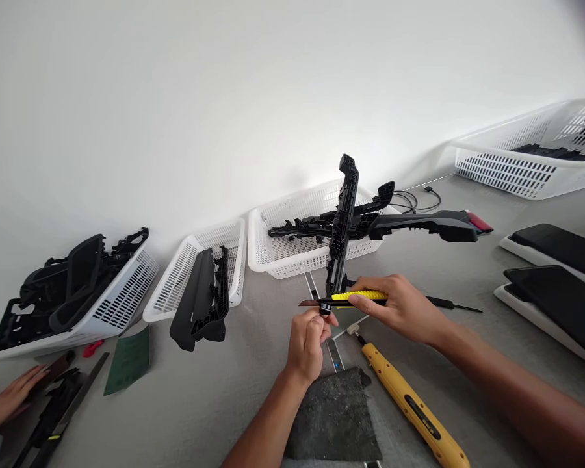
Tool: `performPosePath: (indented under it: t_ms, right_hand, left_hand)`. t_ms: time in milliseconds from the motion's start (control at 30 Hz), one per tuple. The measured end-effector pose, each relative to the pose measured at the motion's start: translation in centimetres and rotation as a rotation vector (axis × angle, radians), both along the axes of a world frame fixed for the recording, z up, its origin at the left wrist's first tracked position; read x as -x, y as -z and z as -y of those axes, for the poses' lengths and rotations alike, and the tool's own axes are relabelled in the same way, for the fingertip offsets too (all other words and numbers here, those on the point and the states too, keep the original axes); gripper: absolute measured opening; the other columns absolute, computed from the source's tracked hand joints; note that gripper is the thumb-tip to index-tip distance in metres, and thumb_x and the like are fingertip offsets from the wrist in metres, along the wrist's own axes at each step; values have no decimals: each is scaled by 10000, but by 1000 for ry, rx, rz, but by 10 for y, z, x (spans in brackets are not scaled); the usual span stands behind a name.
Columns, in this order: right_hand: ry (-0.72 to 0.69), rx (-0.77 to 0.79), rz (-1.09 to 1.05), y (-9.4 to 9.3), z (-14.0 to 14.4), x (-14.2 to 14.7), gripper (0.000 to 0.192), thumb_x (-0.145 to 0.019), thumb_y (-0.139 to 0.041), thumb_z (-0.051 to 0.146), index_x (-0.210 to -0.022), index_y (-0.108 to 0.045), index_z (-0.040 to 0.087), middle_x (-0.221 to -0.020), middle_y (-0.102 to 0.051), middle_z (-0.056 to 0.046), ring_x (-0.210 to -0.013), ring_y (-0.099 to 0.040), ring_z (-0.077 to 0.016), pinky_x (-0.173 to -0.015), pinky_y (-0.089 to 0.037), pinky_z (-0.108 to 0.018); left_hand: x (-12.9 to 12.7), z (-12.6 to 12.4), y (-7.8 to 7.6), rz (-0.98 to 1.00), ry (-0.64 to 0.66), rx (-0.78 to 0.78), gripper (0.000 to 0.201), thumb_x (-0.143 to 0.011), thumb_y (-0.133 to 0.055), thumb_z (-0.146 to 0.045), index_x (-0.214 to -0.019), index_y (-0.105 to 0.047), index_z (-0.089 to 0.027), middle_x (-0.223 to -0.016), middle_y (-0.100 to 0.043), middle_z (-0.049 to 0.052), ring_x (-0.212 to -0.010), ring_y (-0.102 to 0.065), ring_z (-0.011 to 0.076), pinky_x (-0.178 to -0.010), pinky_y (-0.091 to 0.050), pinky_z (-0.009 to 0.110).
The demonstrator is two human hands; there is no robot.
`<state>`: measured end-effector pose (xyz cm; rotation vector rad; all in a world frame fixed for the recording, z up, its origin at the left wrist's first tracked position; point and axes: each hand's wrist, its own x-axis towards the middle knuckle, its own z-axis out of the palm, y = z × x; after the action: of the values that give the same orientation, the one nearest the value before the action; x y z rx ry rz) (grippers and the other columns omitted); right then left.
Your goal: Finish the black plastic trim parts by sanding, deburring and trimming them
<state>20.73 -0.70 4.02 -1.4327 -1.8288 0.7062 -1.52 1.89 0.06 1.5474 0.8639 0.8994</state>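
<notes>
My left hand [308, 341] is closed around the lower end of a long black ribbed plastic part [342, 227], which stands up steeply from my fingers. A yellow and black utility knife [358, 298] lies in the grip of my right hand [394, 305], its blade pointing left across the part's lower end. Whether the blade touches the plastic I cannot tell. Below my hands lies a dark, worn sandpaper sheet [334, 419]. Beside it is a yellow power tool [412, 406] with a dark tip. A thin black tool [453, 304] shows behind my right wrist.
White baskets [273, 268] of black parts line the wall, another white basket [526, 175] at far right. Two black-topped white stands [550, 299] are on the right. At left lie a green sheet [128, 361], a file-like strip [85, 396] and another person's hand [17, 396].
</notes>
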Motion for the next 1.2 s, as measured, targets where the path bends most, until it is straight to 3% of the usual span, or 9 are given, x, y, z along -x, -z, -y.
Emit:
performPosePath:
  t_ms: [167,367,700,900,1200]
  right_hand:
    - [-12,7,-6,0,0,1,612,-1062,-496,672,-851,-763,164,-717,-707,-43,-602,-538,-150,-579,-351,-286]
    - [57,-19,3,2,1,2,616,-1048,-500,685,-836,-759,168,-598,-599,-10,-539,-448,-135,-543,-312,-281]
    - [118,-52,49,3,3,2,603,-1033,-516,680,-705,-646,191,-544,-469,17,-518,-375,-129,-520,-267,-289]
    - [200,-55,71,4,3,3,601,-1025,-502,696,-723,-663,201,-534,-493,10,-502,-395,-139,-525,-258,-298]
    - [187,-45,52,4,3,1,576,-1020,-516,672,-725,-657,198,-536,-477,19,-506,-381,-133,-532,-259,-298]
  left_hand:
    - [1,-1,3,-47,-30,-16,575,-979,-538,-700,-736,-648,-191,-579,-381,-43,-544,-335,136,-556,-240,304]
    - [-2,-4,1,-25,-50,61,673,-983,-458,-813,-716,-571,-205,-598,-382,-45,-546,-331,127,-540,-263,288]
    - [-4,-7,0,60,-75,152,691,-961,-481,-844,-772,-596,-190,-612,-345,-60,-570,-320,124,-549,-275,279]
    - [-4,-9,3,96,-109,173,699,-922,-506,-878,-757,-570,-202,-592,-310,-77,-550,-280,114,-541,-267,272]
    - [-4,-10,3,108,-122,165,696,-925,-524,-868,-756,-578,-195,-599,-320,-75,-553,-274,109,-536,-265,266]
